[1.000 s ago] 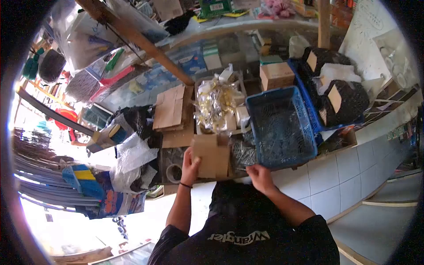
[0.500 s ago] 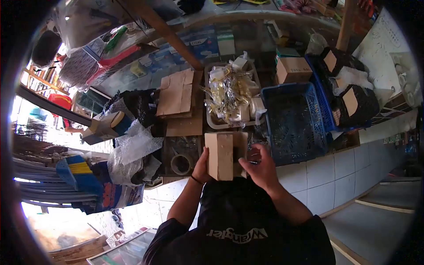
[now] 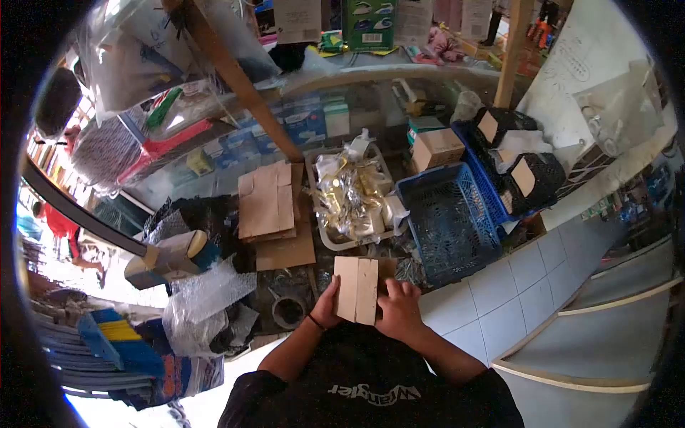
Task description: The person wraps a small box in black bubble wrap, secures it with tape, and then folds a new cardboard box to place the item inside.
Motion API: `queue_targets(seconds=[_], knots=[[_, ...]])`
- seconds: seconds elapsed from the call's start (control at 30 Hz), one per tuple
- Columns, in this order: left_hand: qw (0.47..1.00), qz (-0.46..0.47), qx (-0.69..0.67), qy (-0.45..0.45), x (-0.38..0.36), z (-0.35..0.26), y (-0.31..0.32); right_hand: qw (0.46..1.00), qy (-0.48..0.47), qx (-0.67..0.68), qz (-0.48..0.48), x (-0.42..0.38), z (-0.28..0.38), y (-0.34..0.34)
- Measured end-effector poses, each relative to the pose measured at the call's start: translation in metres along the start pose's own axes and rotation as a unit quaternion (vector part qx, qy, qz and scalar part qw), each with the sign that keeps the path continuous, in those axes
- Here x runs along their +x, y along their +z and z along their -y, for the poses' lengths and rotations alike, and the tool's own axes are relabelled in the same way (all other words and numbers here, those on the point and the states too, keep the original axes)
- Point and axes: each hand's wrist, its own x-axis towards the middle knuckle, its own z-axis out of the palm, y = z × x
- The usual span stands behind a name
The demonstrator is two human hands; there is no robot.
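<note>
A small cardboard box is held upright in front of my chest, with a flap showing at its right side. Wrapped round the box's left side is my left hand. Against its right side rests my right hand, fingers bent at the flap and partly hidden. Just beyond the box stands a pale tray filled with plastic-wrapped gold and silver pieces. Flat cardboard sheets lie to the left of the tray, and a roll of tape is near my left hand.
An empty blue basket stands right of the tray. Beyond it, another blue basket holds black-wrapped boxes. Bubble wrap lies on the left. A wooden post slants over the counter. A person in red is at the far left.
The box's right-hand flap has folded inward, and my right hand has closed in on that side. The view has shifted, showing more of the shelf at the top.
</note>
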Motion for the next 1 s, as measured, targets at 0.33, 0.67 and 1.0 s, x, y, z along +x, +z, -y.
queue_targets(seconds=[0.33, 0.67, 1.0], knots=[[0.998, -0.031, 0.042, -0.018, -0.007, -0.007, -0.024, 0.984, -0.137, 0.088, 0.065, -0.006, -0.001, 0.001], [0.999, -0.024, 0.010, -0.019, -0.013, -0.010, -0.025, 0.930, -0.043, 0.318, 0.178, 0.012, -0.002, 0.028], [0.999, -0.026, 0.021, 0.015, -0.018, -0.024, -0.033, 0.913, -0.054, 0.400, 0.056, 0.027, 0.014, 0.045]])
